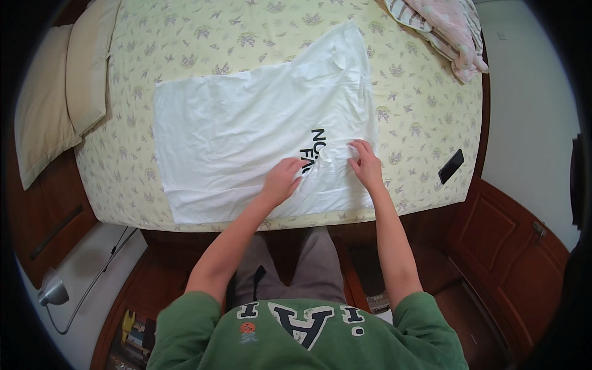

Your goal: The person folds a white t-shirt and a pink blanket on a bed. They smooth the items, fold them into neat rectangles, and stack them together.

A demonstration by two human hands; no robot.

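Observation:
A white cloth garment (222, 134), probably a T-shirt, lies spread on the bed with black lettering partly lost in folds. My left hand (282, 179) rests on it beside the lettering. Bunched fabric shows at its thumb and fingertips, and whether they pinch it is unclear. Near the garment's right edge, my right hand (366, 166) touches the cloth with thumb and fingers apart. Wrinkles gather between both hands. The garment's upper right part flares towards the far side of the bed.
The bed (416, 106) has a floral sheet. A black phone (451, 166) lies to the right, and a pink and white blanket (444, 32) is heaped at the far right. Beige pillows (64, 92) stand left. A metal lamp (54, 289) is at lower left.

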